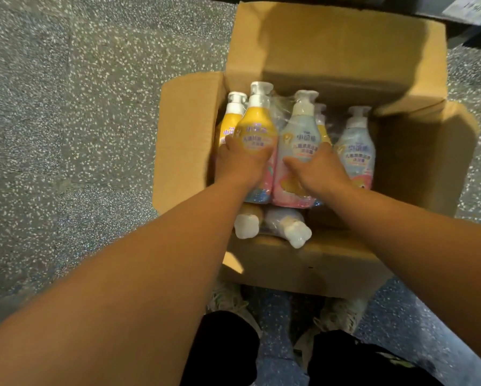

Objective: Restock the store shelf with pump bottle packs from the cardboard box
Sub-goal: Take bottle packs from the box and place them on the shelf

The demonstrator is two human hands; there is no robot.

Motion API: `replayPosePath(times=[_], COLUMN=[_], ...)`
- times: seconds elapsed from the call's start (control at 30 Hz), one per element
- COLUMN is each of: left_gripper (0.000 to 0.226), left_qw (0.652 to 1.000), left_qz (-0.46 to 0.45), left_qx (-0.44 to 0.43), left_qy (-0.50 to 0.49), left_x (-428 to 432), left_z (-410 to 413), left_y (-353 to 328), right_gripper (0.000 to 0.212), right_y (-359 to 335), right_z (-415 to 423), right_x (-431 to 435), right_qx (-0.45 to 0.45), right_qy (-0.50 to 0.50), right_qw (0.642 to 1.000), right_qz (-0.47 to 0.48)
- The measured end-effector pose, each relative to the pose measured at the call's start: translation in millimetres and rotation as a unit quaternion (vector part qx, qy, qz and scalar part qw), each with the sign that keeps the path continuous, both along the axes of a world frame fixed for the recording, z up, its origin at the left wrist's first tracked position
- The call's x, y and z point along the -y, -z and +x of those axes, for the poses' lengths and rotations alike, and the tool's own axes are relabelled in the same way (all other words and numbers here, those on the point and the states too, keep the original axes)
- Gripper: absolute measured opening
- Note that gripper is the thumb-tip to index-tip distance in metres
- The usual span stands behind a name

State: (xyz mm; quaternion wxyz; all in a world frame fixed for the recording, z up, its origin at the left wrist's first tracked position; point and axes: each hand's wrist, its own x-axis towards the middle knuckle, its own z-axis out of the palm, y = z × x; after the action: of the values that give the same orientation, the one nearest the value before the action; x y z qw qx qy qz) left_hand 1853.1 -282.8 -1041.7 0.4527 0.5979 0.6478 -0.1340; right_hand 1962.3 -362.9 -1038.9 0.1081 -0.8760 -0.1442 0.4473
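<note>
An open cardboard box [183, 140] stands on the floor in front of me. Both hands grip one shrink-wrapped pump bottle pack [283, 135], a yellow bottle and a pale blue bottle side by side, held upright in the box. My left hand [242, 160] clasps the yellow bottle's side. My right hand [316, 168] clasps the blue bottle's side. More packs stand behind and beside it: a yellow bottle [232, 118] at the left and a blue one [356, 146] at the right. Another pack [272, 227] lies flat at the near end, pumps toward me.
The box flaps [336, 43] stand open on all sides, the far one tallest. Speckled grey floor [80, 121] surrounds the box. The dark base of a shelf [462, 12] shows at the top right. My shoes [228, 302] are just under the box's near edge.
</note>
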Motion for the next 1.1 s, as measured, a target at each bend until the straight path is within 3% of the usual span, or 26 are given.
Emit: replayPosePath(times=[0.2, 0.37, 0.53, 0.67, 0.9, 1.07, 1.1], left_gripper=[0.082, 0.079, 0.085, 0.096, 0.06, 0.073, 0.074], left_qw=[0.999, 0.994, 0.989, 0.97, 0.955, 0.943, 0.94], left_qz=[0.032, 0.024, 0.018, 0.012, 0.025, 0.046, 0.047], left_qx=[-0.025, 0.022, 0.068, 0.131, 0.202, 0.263, 0.272], left_qy=[-0.009, -0.106, -0.127, -0.206, -0.217, -0.199, -0.201], left_x=[2, 5, 9, 10, 0, -17, -20], left_z=[2, 4, -1, -1, 11, 23, 25], left_y=[11, 10, -13, -52, -166, -272, -294], right_gripper=[0.074, 0.068, 0.059, 0.056, 0.06, 0.066, 0.058], right_y=[12, 15, -7, -59, -184, -290, -312], right_z=[-4, -7, -5, 6, 22, 28, 30], right_x=[-3, 1, 12, 12, -3, -20, -24], right_qx=[-0.021, -0.064, -0.109, -0.131, -0.096, -0.095, -0.087], right_qy=[0.115, 0.249, 0.316, 0.306, 0.271, 0.26, 0.252], right_qw=[0.993, 0.963, 0.936, 0.935, 0.936, 0.928, 0.926], right_qz=[0.023, 0.076, 0.107, 0.124, 0.202, 0.251, 0.268])
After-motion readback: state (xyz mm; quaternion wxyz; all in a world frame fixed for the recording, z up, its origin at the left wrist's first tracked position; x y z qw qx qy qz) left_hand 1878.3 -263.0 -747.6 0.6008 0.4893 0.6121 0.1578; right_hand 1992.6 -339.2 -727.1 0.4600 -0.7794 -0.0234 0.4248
